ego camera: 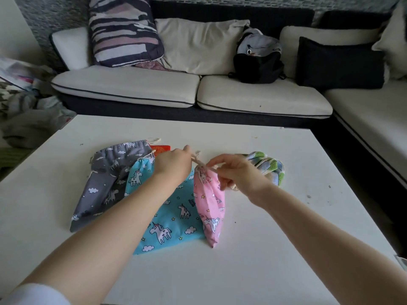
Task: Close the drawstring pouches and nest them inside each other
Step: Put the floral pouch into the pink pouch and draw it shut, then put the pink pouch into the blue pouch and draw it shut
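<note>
Bare forearms reach in from the bottom edge, a white sleeve (33, 293) bunched at the left elbow. Both hands meet over the pink pouch (209, 208), soft printed cotton with white unicorns and yellow stars, its neck gathered tight. Left hand (172, 165) pinches one end of the cream drawstring (196, 160), fingers closed on it; right hand (235, 170) pinches the other end, thumb and forefinger narrow on the cord, remaining fingers curled loose. Cord is pulled taut between them, just above the puckered mouth.

Pink pouch lies on the white worktop (220, 271), its left side overlapping the blue pouch (169, 219), flat turquoise cloth with unicorns, clouds and stars. A small dark print near the blue pouch's right edge looks like lettering, too small to read. Left of that, partly under it, lies the grey pouch (103, 186), clouds and pale unicorns, its channel top rumpled and a cream cord knot sticking out. A red item (160, 148) peeks out behind the grey pouch, touching it. Right of the hands sits a scrunched green-leaf pouch (268, 166), ruffled into folds.

Worktop is matte, smooth, with a few dark specks. Beyond it runs a corner sofa (264, 102) with cream cushions piped in dark trim, a striped pillow (123, 31), a plain beige pillow (198, 45), a black cushion (339, 62) and a black-and-grey backpack (257, 58).
</note>
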